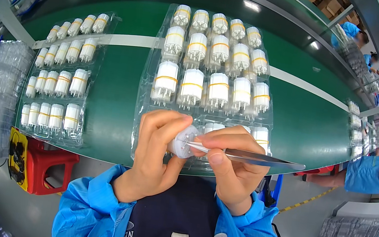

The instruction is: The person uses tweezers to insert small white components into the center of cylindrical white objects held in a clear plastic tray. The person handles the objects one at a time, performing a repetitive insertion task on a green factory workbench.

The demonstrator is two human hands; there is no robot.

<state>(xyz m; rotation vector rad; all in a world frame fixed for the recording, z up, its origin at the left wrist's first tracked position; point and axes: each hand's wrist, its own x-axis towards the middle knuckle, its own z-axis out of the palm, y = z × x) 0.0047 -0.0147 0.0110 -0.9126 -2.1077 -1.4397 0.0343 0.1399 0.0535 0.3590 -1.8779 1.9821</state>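
Head view: my left hand (154, 155) has its grip closed round the white plug (183, 142) above the tabletop's (115, 92) near edge, while my right hand (233, 167) pinches tweezers (252, 158) lying crosswise, tips touching the plug's face.

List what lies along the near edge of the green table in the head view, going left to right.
Stack of clear empty trays → red stool → left tray of white cylindrical parts → left hand → white part → right hand → tweezers → co-worker's blue sleeve.
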